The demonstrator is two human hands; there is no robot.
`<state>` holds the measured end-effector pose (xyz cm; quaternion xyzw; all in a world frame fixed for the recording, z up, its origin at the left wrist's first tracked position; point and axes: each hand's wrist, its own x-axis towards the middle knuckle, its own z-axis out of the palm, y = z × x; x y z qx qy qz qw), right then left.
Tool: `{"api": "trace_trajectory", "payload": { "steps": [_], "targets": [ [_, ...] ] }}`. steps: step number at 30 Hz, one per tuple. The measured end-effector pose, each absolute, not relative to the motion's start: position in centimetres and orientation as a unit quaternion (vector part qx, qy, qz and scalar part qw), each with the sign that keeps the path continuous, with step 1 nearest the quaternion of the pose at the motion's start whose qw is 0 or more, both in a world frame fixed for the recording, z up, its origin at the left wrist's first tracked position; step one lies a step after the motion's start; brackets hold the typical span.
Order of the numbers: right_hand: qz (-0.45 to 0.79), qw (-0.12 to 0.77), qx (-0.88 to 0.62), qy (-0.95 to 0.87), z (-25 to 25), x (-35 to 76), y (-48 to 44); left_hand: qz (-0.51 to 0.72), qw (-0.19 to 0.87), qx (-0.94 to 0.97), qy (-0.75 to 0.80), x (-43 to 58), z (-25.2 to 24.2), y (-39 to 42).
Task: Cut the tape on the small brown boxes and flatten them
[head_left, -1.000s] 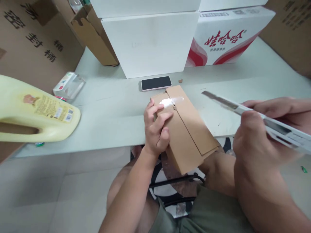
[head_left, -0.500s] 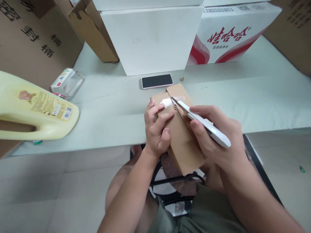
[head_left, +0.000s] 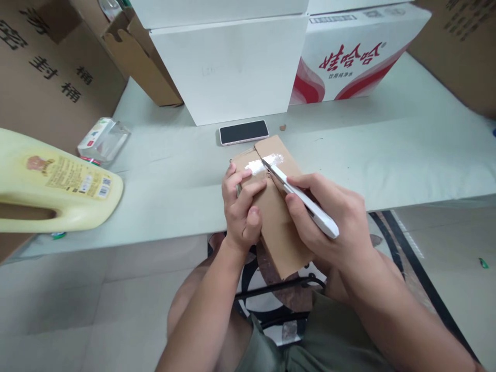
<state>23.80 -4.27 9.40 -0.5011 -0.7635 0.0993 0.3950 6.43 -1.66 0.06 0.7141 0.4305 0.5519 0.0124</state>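
A small brown cardboard box is tilted over the table's front edge, with shiny clear tape across the seam near its far end. My left hand grips the box from its left side, fingers curled over the top face. In my right hand is a white utility knife, its handle between thumb and fingers. The knife's blade tip touches the taped seam, close to my left fingertips. My lower right fingers are partly hidden behind the hand.
Just beyond the box lies a phone. A large white box and a red-and-white carton stand behind it. To the left are a yellow jug and a clear plastic container. An open cardboard box stands farther back.
The view has shifted slightly. The knife's angle over the seam has changed a little, with its tip still at the tape. My left hand keeps its hold on the box.
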Motion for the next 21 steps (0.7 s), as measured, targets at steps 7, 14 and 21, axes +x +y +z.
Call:
{"api": "trace_trajectory", "payload": {
  "steps": [7,14,21],
  "targets": [
    [0.121,0.375,-0.513,-0.763,9.6,23.8,-4.0,0.558,0.014,0.715,0.422,6.4,0.1,-1.6],
    [0.084,0.409,-0.505,-0.755,9.5,23.8,-4.5,0.563,0.015,0.721,0.404,6.4,0.1,-1.6],
    [0.078,0.509,-0.492,-0.702,9.1,24.4,-5.6,0.574,0.015,0.719,0.392,6.3,-0.1,-1.4]
  ]
}}
